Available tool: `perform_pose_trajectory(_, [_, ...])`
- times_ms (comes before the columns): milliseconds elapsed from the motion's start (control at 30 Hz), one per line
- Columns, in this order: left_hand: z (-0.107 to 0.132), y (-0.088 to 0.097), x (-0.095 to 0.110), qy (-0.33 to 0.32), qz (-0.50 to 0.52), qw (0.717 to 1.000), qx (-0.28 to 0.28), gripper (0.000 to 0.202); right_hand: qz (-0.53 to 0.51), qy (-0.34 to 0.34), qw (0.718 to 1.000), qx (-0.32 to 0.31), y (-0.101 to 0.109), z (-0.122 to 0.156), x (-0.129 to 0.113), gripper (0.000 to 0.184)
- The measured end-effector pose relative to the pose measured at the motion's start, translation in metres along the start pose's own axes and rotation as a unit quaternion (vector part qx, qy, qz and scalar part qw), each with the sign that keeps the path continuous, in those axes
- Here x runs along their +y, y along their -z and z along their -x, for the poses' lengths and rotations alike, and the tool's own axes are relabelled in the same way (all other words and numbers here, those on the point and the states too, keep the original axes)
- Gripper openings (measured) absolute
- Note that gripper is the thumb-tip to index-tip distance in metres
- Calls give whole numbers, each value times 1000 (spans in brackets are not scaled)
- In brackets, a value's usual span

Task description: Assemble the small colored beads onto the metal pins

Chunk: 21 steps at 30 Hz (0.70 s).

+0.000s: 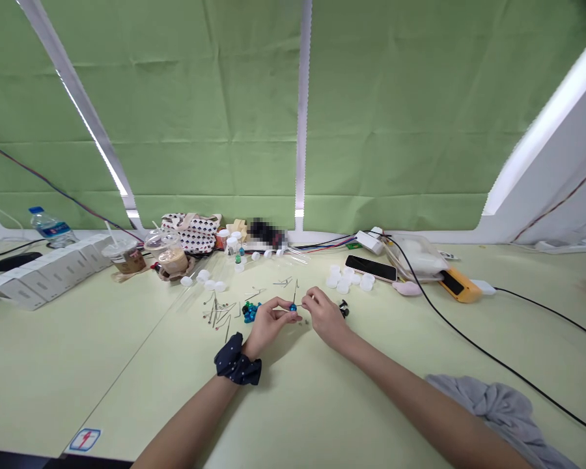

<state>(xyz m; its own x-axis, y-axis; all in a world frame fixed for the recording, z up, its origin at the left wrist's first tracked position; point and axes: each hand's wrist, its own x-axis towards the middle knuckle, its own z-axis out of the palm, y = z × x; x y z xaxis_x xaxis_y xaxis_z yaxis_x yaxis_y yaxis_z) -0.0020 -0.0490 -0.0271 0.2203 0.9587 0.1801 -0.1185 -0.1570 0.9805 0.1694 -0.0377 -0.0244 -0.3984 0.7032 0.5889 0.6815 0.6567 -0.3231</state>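
Note:
Between the thumb and forefinger of my left hand point(269, 324) is a small shiny blue round piece point(293, 307). A thin metal rod point(295, 291) stands up from or just behind it; I cannot tell which. My right hand point(325, 314) is closed in a pinch close by on the right, with what looks like a thin metal pin point(299, 305) running from its fingertips towards the blue piece. Beside my left hand lies a small pile of blue and green pieces point(249, 311). Small black parts point(344, 308) lie just beyond my right hand.
Loose metal pins and hex keys point(217, 311) are scattered left of my hands. White caps point(344, 280), a phone point(371, 268) and a yellow device point(460, 285) lie to the right. Drink cups point(172, 259) stand back left. A black cable point(469, 335) crosses the right side.

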Motion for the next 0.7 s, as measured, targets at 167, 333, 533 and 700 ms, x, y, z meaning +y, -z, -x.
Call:
perform_pose_trajectory(167, [1,2,-4,-16,-38,999,-9,25,30,16,998,-47,-2,0,5,23])
perform_pose_trajectory(333, [1,6,-4,-119,-183,975,-34,18,-182,-54,963,-188,13,-11,14,19])
perform_pose_trajectory(533, [-1,8,-5,-74,-122,988,-61,20,-290,-103,923,-231,20,-16,13,14])
perform_pose_trajectory(700, [-1,7,-6,-24,-32,995,-96,22,-443,-212,820,-293,19,-14,13,21])
